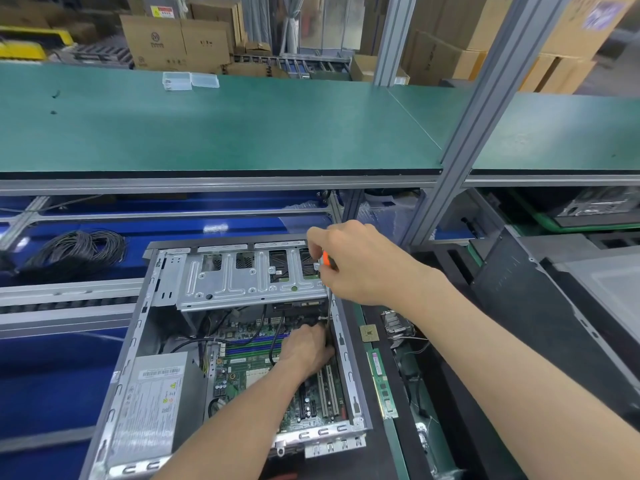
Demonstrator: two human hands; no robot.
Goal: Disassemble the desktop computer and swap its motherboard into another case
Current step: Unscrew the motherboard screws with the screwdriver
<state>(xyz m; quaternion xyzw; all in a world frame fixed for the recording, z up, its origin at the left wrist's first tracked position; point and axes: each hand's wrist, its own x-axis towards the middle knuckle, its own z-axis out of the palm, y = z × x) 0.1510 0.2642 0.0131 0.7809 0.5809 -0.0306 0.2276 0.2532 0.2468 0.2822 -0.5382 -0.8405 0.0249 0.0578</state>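
Note:
An open grey desktop case (138, 344) lies on its side in front of me. Inside it sits a green motherboard (242, 372), with a silver drive cage (242, 278) above it and a power supply (156, 407) at the left. My right hand (360, 265) grips an orange-handled screwdriver (327, 259) above the case's right wall, its shaft pointing down into the case. My left hand (306, 348) reaches inside, its fingers curled near the screwdriver tip at the board's upper right corner. What those fingers hold is hidden.
A loose RAM stick (382, 386), a CPU chip (369, 332) and a heatsink (396, 322) lie on the mat right of the case. Another dark case (554, 306) stands at the right. A coil of black cable (76, 251) lies at the left. A green shelf (207, 126) spans overhead.

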